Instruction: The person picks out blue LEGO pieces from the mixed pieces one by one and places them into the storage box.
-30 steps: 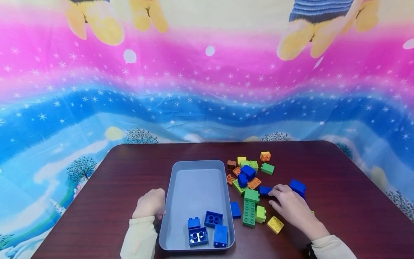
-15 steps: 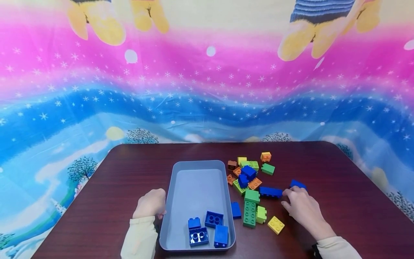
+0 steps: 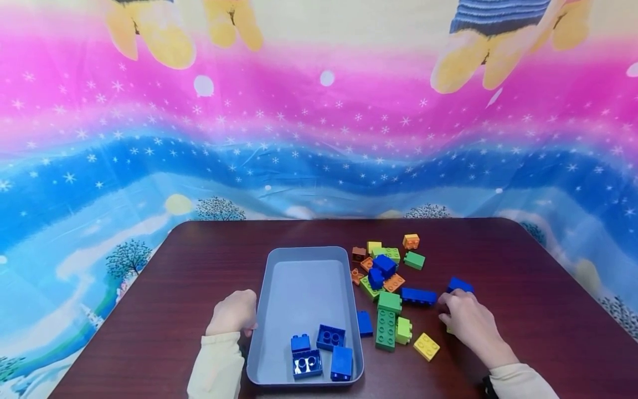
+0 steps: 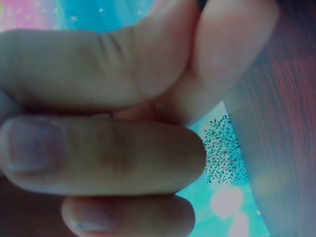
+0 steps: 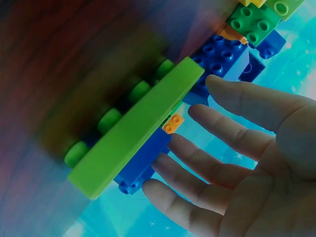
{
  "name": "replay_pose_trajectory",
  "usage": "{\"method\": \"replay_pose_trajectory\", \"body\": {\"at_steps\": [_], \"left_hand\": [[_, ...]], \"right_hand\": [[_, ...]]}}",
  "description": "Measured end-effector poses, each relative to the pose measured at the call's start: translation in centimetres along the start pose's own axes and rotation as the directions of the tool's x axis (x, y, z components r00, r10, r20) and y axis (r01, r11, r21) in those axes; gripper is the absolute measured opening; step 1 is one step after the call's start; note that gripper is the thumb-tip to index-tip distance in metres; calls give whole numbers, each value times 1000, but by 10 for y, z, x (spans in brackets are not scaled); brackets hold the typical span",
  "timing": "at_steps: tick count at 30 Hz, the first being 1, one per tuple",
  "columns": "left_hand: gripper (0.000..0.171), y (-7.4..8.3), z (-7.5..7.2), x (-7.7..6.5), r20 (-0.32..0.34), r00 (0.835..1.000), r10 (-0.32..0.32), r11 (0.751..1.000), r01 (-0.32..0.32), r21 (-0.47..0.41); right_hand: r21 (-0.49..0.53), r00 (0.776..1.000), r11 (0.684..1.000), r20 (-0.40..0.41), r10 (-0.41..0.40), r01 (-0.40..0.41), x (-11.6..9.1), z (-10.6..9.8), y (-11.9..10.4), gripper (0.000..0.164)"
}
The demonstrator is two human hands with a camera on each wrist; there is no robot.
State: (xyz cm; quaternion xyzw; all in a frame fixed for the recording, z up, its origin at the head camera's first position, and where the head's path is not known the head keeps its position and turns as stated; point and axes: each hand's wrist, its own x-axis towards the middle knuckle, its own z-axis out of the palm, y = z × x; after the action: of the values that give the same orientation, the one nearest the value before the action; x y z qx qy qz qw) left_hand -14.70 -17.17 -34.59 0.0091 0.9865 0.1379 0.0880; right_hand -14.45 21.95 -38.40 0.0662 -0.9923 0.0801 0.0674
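Note:
My left hand [image 3: 233, 313] rests at the left side of the grey tray [image 3: 284, 299]. In the left wrist view its fingers [image 4: 103, 155] are curled in, with nothing seen between them. Several blue bricks [image 3: 341, 363] lie at the tray's near end. My right hand [image 3: 471, 321] hovers low over the table's right side, fingers loosely spread and holding nothing. Just beyond it is a blue brick [image 3: 459, 285], partly hidden by the hand. A long blue brick [image 3: 418, 296] lies left of its fingertips. A lime green brick [image 5: 138, 128] stands on its side below the palm.
A loose heap of orange, green, yellow and blue bricks [image 3: 384, 266] lies right of the tray. Closer in are a long green brick [image 3: 386, 330], a yellow brick [image 3: 426, 347] and a blue brick [image 3: 365, 323] against the tray. A patterned cloth [image 3: 309, 138] hangs behind the table.
My right hand has moved right, from the long blue brick toward the blue brick at the right, uncovering the long one. The left hand has stayed by the tray.

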Motion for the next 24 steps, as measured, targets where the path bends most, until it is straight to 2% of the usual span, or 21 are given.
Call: {"method": "replay_pose_trajectory", "body": {"at_steps": [7, 14, 24], "left_hand": [[19, 1, -1, 0, -2, 1000, 0, 1000, 0, 8], [20, 1, -2, 1, 3, 1000, -1, 1000, 1, 8], [21, 1, -1, 1, -1, 1000, 4, 1000, -4, 2]], "right_hand": [[-24, 1000, 1000, -6, 6, -6, 1, 2, 7, 21], [-2, 1000, 1000, 4, -3, 3, 3, 6, 9, 12], [-24, 997, 997, -21, -78, 77, 5, 9, 10, 10]]}}
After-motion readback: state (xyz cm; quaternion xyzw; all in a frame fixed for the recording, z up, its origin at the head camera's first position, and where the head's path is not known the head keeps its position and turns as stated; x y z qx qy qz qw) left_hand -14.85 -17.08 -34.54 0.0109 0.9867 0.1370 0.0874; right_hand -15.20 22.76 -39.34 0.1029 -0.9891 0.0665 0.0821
